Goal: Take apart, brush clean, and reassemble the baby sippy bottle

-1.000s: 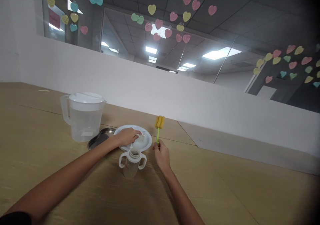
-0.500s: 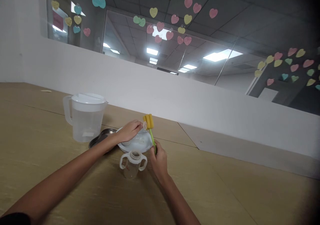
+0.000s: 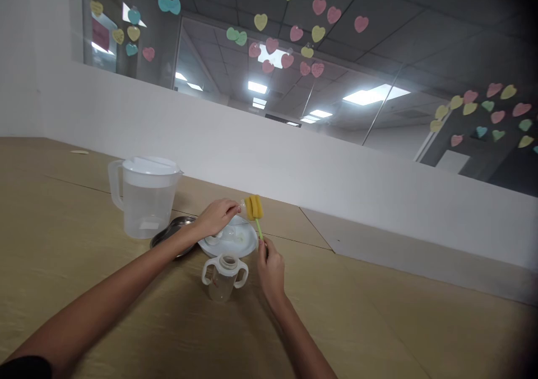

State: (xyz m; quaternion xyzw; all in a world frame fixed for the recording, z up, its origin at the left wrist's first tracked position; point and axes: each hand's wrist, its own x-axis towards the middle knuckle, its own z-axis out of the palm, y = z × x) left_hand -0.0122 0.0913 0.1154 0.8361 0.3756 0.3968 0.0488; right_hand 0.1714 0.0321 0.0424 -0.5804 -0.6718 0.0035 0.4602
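My left hand, above the white plate, pinches a small translucent bottle nipple. Yellow sponge touches the nipple's open side; it is the head of a bottle brush with a green handle. Wrapped round the lower handle is my right hand, just right of the plate. Small clear and white bottle parts lie on the plate, partly hidden by my left hand. A two-handled baby bottle stands upright without a lid, between my forearms and in front of the plate.
Left of the plate, partly behind my left forearm, lies a curved steel tray. Behind it stands a lidded clear pitcher of water. A white wall with a window above bounds the table's far side.
My left hand has lifted the nipple off the plate and moved it right to the brush. The brush head tilted left toward it, then came back more upright, now against the nipple.
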